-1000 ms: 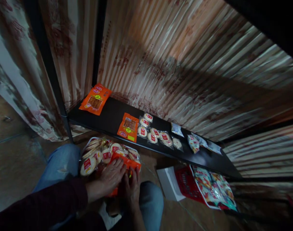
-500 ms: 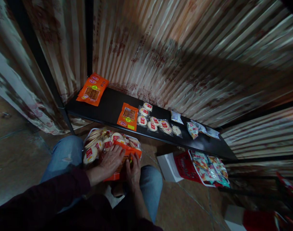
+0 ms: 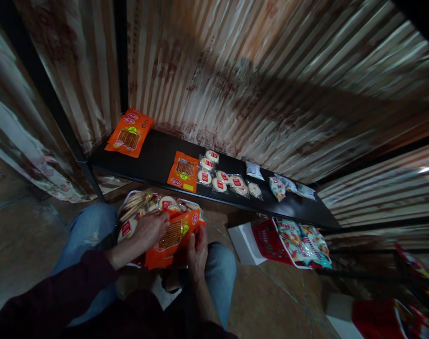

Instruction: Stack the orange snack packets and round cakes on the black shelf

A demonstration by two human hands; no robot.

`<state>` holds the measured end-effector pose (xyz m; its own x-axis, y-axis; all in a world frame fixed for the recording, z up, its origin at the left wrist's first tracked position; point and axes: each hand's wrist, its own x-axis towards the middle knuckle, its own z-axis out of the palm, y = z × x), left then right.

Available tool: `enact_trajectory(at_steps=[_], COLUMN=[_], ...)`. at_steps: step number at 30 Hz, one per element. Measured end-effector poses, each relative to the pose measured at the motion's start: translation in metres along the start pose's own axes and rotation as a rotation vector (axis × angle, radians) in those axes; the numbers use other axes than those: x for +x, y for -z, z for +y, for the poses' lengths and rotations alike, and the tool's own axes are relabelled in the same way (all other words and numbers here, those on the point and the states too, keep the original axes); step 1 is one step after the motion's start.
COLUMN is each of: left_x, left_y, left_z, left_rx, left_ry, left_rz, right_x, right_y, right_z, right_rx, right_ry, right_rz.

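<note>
An orange snack packet lies tilted on top of a basket between my knees. My left hand has its fingers bent together at the packet's upper left edge. At the right edge, my right hand grips the same packet, its thumb on the near face and the other fingertips partly hidden. Round white crackers in clear wrappers with red labels fill the basket around and behind the packet.
A low black shelf runs across in front. On it are an orange packet at the left, another orange packet, wrapped crackers and small pouches. A red basket of snack bags stands on the floor at right.
Both hands were lying on the packet with fingers spread. They now hold it at its left and right edges, and more of its printed front shows. The view has shifted slightly.
</note>
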<state>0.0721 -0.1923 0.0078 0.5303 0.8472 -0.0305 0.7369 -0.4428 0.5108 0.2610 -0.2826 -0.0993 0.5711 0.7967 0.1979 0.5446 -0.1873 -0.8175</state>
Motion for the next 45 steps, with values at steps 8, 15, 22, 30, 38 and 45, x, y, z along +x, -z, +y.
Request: enact_trajectory(at_steps=[8,15,22,30,38,45], left_x=[0.001,0.007,0.016,0.022,0.025,0.036], left_y=[0.012,0.008,0.002,0.007,0.013,0.019], left_z=[-0.025,-0.032,-0.032,-0.022,-0.026,-0.027], left_rx=[-0.412,-0.911,-1.210,-1.397,-1.464,-1.396], left_ry=[0.047,0.138,0.287,0.406,0.438,0.363], left_rz=[0.004,0.072,0.225,0.324,0.360,0.445], right_x=[0.002,0.007,0.015,0.024,0.032,0.044], right_y=[0.001,0.010,0.013,-0.021,-0.030,-0.030], right_z=[-0.007,-0.032,-0.073,-0.123,-0.146,-0.162], right_rx=[0.115,0.242,0.505,0.724,0.953,1.029], right_ry=[-0.174,-0.191,-0.216,-0.220,-0.395,-0.464], right_rz=[0.007,0.021,-0.101,-0.206,-0.144,-0.166])
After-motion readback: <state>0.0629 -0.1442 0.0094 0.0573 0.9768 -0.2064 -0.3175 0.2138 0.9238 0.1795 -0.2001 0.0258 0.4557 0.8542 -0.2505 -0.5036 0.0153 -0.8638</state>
